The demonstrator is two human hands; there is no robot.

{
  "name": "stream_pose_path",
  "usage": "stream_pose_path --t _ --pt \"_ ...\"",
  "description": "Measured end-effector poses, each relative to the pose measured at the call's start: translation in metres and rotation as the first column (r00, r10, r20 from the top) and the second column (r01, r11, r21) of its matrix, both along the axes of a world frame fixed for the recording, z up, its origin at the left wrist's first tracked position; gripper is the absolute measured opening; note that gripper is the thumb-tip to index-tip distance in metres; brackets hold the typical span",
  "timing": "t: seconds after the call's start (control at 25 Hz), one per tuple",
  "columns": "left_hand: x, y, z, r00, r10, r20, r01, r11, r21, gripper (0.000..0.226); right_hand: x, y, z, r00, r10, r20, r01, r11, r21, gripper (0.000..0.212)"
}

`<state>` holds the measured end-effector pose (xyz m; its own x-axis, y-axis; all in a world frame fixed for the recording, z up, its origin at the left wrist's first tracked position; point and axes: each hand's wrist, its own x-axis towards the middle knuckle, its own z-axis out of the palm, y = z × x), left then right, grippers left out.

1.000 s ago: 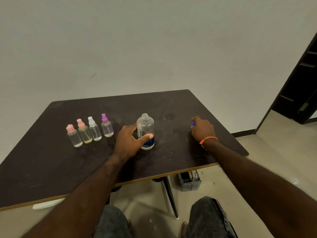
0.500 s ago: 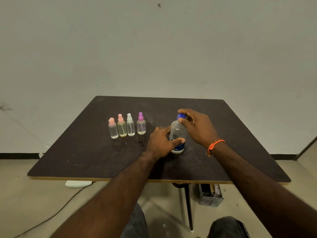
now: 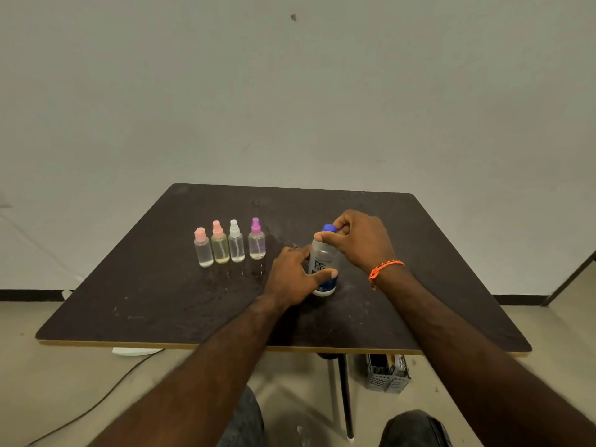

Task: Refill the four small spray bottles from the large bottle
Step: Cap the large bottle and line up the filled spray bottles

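Observation:
The large clear bottle (image 3: 323, 257) with a dark-lettered label stands upright near the middle of the dark table (image 3: 161, 304). My left hand (image 3: 292, 279) grips its lower body. My right hand (image 3: 358, 240) pinches the blue cap (image 3: 329, 228) on top of its neck. Left of it stand the small spray bottles in a row: a pink-capped one (image 3: 203, 248), a second pink-capped one with yellowish liquid (image 3: 220, 243), a white-capped one (image 3: 236, 242) and a purple-capped one (image 3: 256, 239), all capped and upright.
A grey plastic crate (image 3: 387, 374) sits on the floor under the table's right front edge. A cable (image 3: 96, 401) runs across the floor at the left. The table surface shows wet streaks in front of the small bottles. A wall rises close behind the table.
My right hand brought the blue cap from the table's right side onto the large bottle's neck and holds it there. My left hand kept its grip on the bottle. The camera view shifted.

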<state>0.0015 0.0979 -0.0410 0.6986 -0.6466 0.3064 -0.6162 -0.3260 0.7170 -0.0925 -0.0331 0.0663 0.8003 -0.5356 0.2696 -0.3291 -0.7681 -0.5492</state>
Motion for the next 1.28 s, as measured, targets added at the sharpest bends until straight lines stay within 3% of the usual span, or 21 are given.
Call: stream_pose_path --t 0.12,0.2,0.44,0.52,0.64,0.76,0.92,1.0,1.12,1.2,1.28 --pt "0.000 0.000 0.000 1.000 -0.004 -0.016 0.005 1.000 0.006 0.059 -0.006 -0.001 0.003 0.979 0.193 -0.066 -0.186 0.977 0.106 0.061" --pt "-0.001 0.000 -0.001 1.000 -0.005 -0.006 0.005 1.000 -0.004 0.060 -0.007 0.000 0.003 0.958 0.270 -0.095 -0.262 0.961 0.089 0.050" --pt "-0.003 0.001 -0.003 1.000 0.008 -0.001 -0.008 1.000 -0.013 0.062 -0.004 -0.005 -0.001 0.998 0.066 0.005 -0.066 0.998 -0.025 0.035" --pt "-0.004 0.002 -0.001 1.000 0.021 -0.006 -0.021 1.000 -0.012 0.062 -0.001 -0.005 -0.003 0.998 0.047 -0.035 -0.048 0.999 -0.018 0.048" --pt "-0.006 0.003 0.002 0.999 0.025 -0.036 -0.026 0.999 -0.032 0.061 -0.003 -0.003 -0.009 0.971 0.237 -0.017 -0.231 0.959 0.164 0.073" --pt "-0.004 0.002 0.000 1.000 0.005 -0.020 -0.006 0.999 -0.041 0.064 -0.005 -0.006 -0.006 0.947 0.317 0.055 -0.322 0.931 0.172 0.055" --pt "-0.004 0.003 -0.002 1.000 0.009 -0.001 -0.009 0.999 -0.046 0.066 -0.001 -0.004 -0.003 0.987 0.125 0.097 -0.131 0.990 0.059 0.039" --pt "-0.007 0.003 0.000 1.000 0.017 -0.006 -0.017 0.999 -0.046 0.064 0.000 -0.002 -0.002 0.995 0.055 0.085 -0.055 0.998 0.003 0.050" --pt "-0.008 0.003 0.002 0.999 0.022 -0.033 -0.024 0.998 -0.063 0.060 0.002 -0.004 0.001 0.986 0.161 0.032 -0.163 0.980 0.115 0.067" --pt "-0.007 0.003 0.000 1.000 0.012 -0.027 -0.014 0.997 -0.075 0.060 0.001 -0.006 0.001 0.957 0.286 0.053 -0.290 0.930 0.226 0.054" --pt "-0.006 0.003 -0.002 1.000 0.001 -0.011 -0.002 0.997 -0.071 0.063 0.000 -0.008 -0.002 0.955 0.289 0.061 -0.295 0.940 0.169 0.041"
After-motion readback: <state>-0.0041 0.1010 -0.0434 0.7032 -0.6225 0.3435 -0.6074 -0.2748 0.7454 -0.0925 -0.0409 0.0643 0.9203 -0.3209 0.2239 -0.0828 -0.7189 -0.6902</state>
